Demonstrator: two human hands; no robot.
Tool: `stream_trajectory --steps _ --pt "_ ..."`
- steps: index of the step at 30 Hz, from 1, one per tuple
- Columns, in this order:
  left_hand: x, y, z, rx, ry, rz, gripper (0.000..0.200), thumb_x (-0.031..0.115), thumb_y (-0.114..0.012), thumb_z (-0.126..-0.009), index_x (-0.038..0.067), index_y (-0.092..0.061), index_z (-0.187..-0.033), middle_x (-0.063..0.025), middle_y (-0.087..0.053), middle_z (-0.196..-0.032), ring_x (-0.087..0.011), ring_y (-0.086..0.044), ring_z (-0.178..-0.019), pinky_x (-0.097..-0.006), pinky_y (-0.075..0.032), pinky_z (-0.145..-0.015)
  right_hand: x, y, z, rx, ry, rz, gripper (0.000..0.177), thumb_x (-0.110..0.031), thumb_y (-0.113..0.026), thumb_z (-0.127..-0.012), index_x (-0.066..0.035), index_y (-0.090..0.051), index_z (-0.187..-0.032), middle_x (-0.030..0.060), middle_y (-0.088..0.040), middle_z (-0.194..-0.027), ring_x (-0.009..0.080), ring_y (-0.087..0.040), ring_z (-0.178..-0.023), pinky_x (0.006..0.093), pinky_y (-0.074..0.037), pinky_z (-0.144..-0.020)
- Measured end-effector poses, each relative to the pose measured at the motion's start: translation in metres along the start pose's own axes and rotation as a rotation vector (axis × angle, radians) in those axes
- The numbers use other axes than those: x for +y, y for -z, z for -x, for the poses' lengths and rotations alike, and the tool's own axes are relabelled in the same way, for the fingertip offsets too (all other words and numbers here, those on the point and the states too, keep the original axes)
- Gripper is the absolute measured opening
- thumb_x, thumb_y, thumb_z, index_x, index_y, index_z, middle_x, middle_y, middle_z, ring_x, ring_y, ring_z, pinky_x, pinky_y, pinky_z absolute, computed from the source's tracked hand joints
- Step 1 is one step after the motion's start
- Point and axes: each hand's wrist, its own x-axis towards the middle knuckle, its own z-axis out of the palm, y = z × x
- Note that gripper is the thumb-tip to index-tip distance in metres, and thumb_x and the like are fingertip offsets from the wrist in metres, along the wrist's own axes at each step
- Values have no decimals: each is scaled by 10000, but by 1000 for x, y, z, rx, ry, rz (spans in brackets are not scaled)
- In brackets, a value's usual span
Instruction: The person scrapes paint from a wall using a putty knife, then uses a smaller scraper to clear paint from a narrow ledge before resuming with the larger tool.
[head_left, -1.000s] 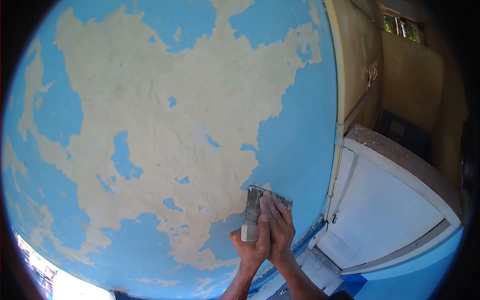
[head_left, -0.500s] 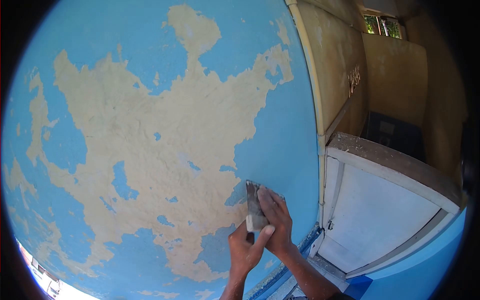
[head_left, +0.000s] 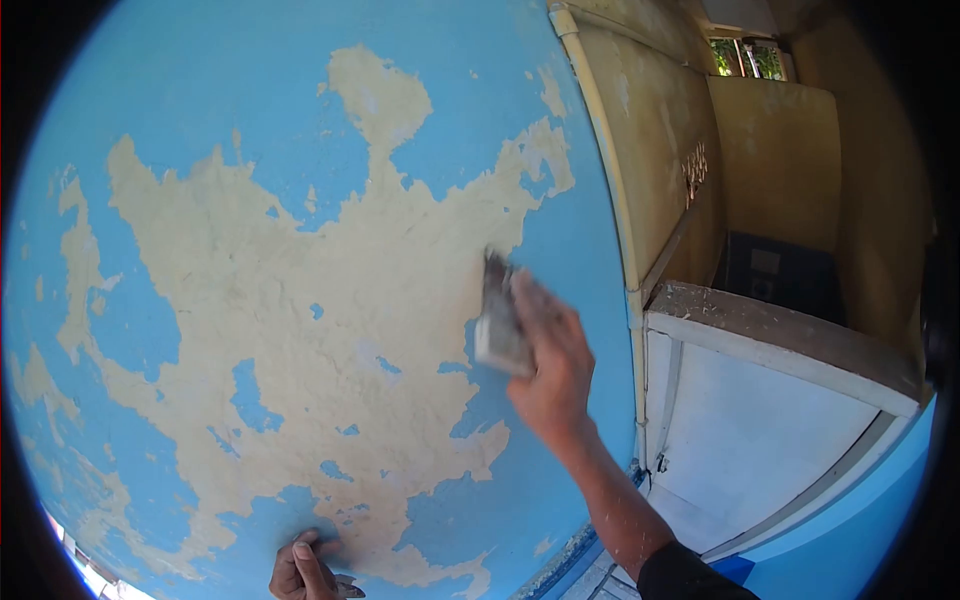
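Against the upper right part of the wall (head_left: pixel 420 270), the right hand (head_left: pixel 552 365) grasps a flat scraper (head_left: pixel 502 343), its light end low by the palm and its dark end uppermost. The fingers lie extended up along it, probably to press it flat and steady its angle; blur hides whether its edge touches the surface. Low in view, the left hand (head_left: pixel 302 570) is curled near the wall, apart from the scraper; a dark piece (head_left: pixel 348 587) shows beside it, but I cannot tell whether the fingers hold it. Around both spreads a pale patch (head_left: pixel 260 290) with ragged edges, ringed by blue paint (head_left: pixel 250 80). Farther right, a yellowish pipe (head_left: pixel 605 160) follows the wall's edge, seemingly fixed there to stay out of the way, and beyond it stands a white panel (head_left: pixel 770 430) under a brown ledge (head_left: pixel 770 320).
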Motion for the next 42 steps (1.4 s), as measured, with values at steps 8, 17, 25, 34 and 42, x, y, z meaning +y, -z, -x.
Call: stream_trajectory --steps 8,17,25,34,42 --pt "-1 3 4 -48 27 8 370 332 -639 -984 -6 -717 -856 21 -414 -507 -50 -325 -388 -244 -292 -318 5 20 -48 -133 -209 81 744 88 -641 -692 -39 -516 -1414 184 -654 -1220 367 -634 -1091 435 -529 -922" --pt "16 3 4 -12 -16 -71 393 344 -647 -982 6 -685 -784 27 -416 -500 -52 -311 -391 -254 -275 -331 37 30 -130 -159 -338 155 744 56 -639 -674 -77 -537 -1398 207 -686 -1096 369 -664 -1021 481 -544 -833" --pt "0 12 5 7 -31 -35 335 315 -661 -974 -3 -718 -882 7 -466 -513 -53 -339 -381 -251 -275 -327 -23 -2 -101 76 264 91 710 17 -684 -681 -3 -511 -1369 222 -630 -1272 348 -646 -1129 450 -544 -935" --pt "7 78 4 178 -38 -151 374 312 -616 -988 -37 -706 -1088 -144 -741 -854 -64 -398 -380 -224 -307 -298 10 10 -103 14 -56 250 580 -56 -690 -727 -56 -583 -1297 202 -722 -919 379 -714 -854 473 -566 -749" --pt "-11 74 -8 229 -148 39 201 198 -653 -970 6 -706 -999 -80 -703 -763 -54 -434 -519 -225 -308 -459 45 24 -128 -63 -300 288 444 -71 -677 -729 -45 -656 -1172 207 -718 -883 388 -709 -837 481 -561 -763"
